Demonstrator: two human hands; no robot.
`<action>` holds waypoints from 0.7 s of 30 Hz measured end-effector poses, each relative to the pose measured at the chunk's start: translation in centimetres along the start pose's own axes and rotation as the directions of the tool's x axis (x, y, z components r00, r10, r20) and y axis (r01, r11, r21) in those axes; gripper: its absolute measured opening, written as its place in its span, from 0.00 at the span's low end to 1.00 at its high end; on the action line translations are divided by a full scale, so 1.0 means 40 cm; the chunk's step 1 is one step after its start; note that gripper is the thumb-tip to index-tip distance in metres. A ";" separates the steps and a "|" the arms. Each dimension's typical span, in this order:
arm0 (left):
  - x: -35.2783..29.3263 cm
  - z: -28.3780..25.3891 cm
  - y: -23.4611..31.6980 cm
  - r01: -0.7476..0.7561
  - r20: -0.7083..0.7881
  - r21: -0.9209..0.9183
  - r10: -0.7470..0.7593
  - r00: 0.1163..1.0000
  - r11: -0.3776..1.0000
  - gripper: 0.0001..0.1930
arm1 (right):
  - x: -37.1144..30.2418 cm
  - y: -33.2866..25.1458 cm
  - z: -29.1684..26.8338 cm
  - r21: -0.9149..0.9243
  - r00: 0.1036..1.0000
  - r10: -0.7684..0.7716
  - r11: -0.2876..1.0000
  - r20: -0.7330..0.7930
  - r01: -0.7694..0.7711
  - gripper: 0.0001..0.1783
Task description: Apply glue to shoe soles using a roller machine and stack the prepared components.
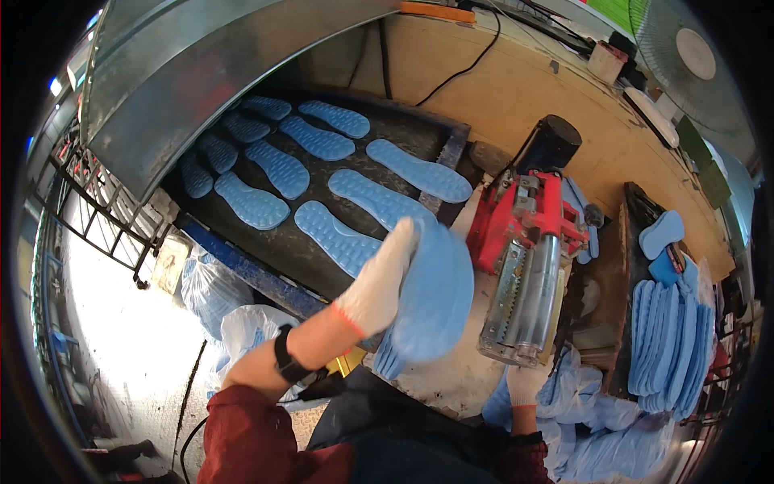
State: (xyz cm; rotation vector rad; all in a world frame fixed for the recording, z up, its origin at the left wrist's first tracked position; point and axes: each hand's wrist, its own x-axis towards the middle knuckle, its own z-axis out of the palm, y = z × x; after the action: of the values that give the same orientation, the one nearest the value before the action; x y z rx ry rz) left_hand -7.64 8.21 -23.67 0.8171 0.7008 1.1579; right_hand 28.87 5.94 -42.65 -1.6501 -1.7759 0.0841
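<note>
My left hand (385, 282), in a white knit glove, grips a blue shoe insole (437, 294) that is smeared by motion. Whether it is one insole or a thin stack I cannot tell. It hangs over the near right edge of a dark conveyor bed (322, 198), where several bumpy blue insoles (316, 139) lie spread out. My right hand (528, 385), gloved too, is low at the near end of a red machine with metal rollers (528, 258). That machine hides its fingers. Beside the right wrist is more blue material (498, 401).
A metal hood (218, 64) slants over the bed's left part. Stacked blue insoles (665, 343) stand on a board at the right. Plastic bags with blue pieces (580, 395) lie below. A wire rack (97, 202) is at left, a fan (693, 56) at far right.
</note>
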 end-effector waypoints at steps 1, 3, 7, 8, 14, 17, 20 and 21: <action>0.057 -0.017 0.014 -0.098 -0.074 0.025 0.100 0.992 0.995 0.28 | -0.004 0.016 0.013 0.167 0.995 0.093 0.981 0.036 -0.098 0.22; 0.178 -0.064 0.032 -0.268 -0.191 0.036 0.270 0.944 0.963 0.27 | -0.016 0.049 0.038 0.587 0.944 0.311 0.746 0.111 -0.315 0.20; 0.490 -0.196 0.083 -0.273 -0.392 -0.481 0.074 0.917 0.833 0.24 | -0.039 0.097 0.059 0.519 0.953 0.293 0.803 0.082 -0.292 0.19; 0.560 -0.223 0.090 -0.305 -0.487 -0.506 0.024 0.873 0.807 0.26 | -0.042 0.103 0.057 0.568 0.935 0.343 0.753 0.093 -0.333 0.19; 0.761 -0.339 0.066 -0.112 -0.645 0.222 0.232 0.728 0.969 0.29 | -0.051 0.090 0.037 0.368 0.965 0.261 0.894 0.035 -0.255 0.22; 0.786 -0.368 0.059 -0.436 -0.594 -0.497 0.072 0.801 0.750 0.28 | -0.053 0.077 0.029 0.277 0.974 0.223 0.934 0.033 -0.224 0.24; 0.786 -0.375 0.081 -0.370 -0.545 -0.526 0.030 0.838 0.766 0.31 | -0.056 0.067 0.023 0.222 0.979 0.198 0.954 0.039 -0.202 0.25; 0.785 -0.365 0.095 -0.274 -0.651 -0.421 -0.077 0.755 0.865 0.31 | -0.055 0.065 0.021 0.206 0.981 0.188 0.960 0.041 -0.193 0.26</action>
State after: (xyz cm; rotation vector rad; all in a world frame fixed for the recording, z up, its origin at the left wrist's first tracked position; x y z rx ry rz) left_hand -13.43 41.95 -30.13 -0.0241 0.8717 1.6634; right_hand 30.50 4.78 -45.54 -1.6659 -1.5606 0.3653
